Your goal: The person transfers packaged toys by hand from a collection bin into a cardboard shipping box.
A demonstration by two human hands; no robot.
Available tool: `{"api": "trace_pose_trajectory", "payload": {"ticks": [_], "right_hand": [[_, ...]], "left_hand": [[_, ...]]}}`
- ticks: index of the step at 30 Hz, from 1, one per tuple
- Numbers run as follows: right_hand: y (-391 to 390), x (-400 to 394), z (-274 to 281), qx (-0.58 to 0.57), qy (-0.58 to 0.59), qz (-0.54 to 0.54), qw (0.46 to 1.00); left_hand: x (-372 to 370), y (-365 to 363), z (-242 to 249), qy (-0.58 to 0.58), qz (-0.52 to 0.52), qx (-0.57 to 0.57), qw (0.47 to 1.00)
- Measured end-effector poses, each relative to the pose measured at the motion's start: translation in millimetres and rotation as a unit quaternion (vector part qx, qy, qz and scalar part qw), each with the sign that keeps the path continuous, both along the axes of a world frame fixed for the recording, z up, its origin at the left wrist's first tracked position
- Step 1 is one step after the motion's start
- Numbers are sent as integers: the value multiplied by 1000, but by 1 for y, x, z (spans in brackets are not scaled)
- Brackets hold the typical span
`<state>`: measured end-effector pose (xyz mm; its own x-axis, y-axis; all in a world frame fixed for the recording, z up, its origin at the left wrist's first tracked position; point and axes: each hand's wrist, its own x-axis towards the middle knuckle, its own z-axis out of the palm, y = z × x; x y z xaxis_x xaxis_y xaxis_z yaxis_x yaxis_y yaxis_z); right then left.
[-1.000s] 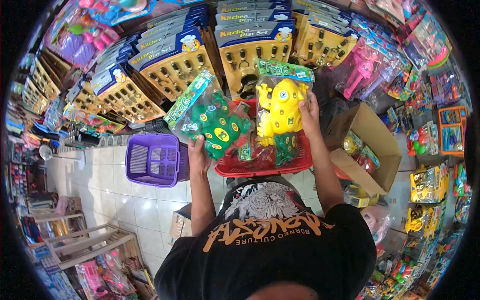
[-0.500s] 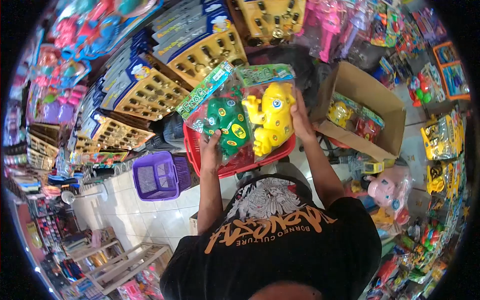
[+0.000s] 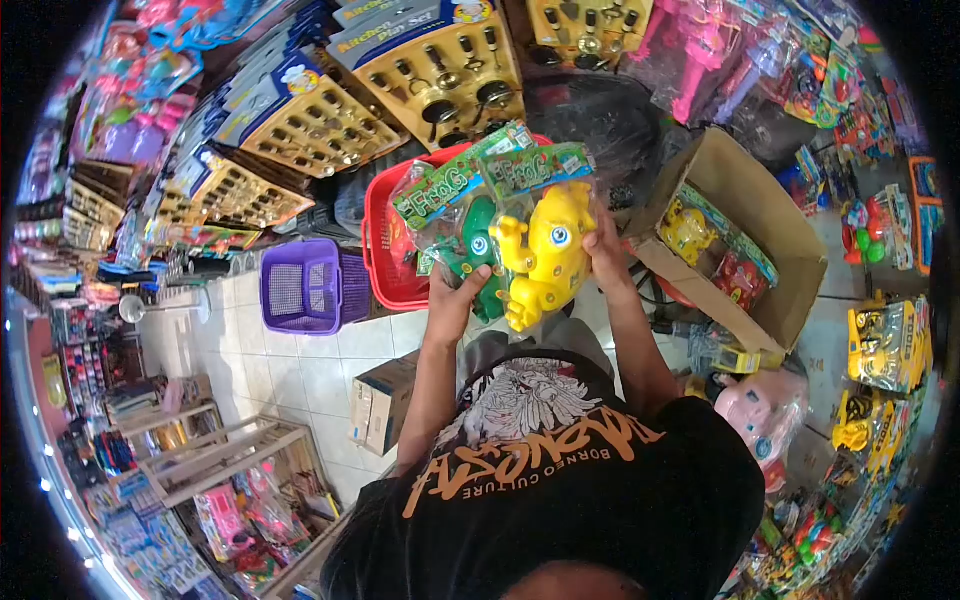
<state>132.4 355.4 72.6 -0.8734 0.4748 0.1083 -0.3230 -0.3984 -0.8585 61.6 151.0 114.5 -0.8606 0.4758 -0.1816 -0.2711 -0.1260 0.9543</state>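
My left hand (image 3: 456,300) grips a green toy frog (image 3: 477,240) in a clear bag with a printed "Frog" header card. Its thumb lies on the front of the bag. My right hand (image 3: 608,258) holds the right edge of a second bag with a yellow toy frog (image 3: 552,250) inside. The yellow frog's bag overlaps the green one, hiding part of it. Both are held up in front of my body, partly over a red plastic basket (image 3: 378,215), where something red lies inside.
To the left on the tiled floor is a purple basket (image 3: 350,290). An open cardboard box (image 3: 790,225) with bagged yellow and red toys stands at the right. Carded kitchen play sets (image 3: 440,75) hang ahead. A small carton (image 3: 375,410) and pink bagged toy (image 3: 755,410) lie nearer.
Both bagged frogs have come closer to my body, and the yellow one now covers more of the green one. More of the red basket shows behind them. The view has shifted.
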Motion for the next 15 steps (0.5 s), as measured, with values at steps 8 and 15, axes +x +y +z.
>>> {"api": "trace_pose_trajectory", "payload": {"ticks": [8,15], "right_hand": [[-45,29,27,-3,47,61,997],[-76,87,6,93,-21,114,989]], "left_hand": [[30,-55,-27,-42,-102,144,983],[90,-80,-43,-41,-124,112,985]]}}
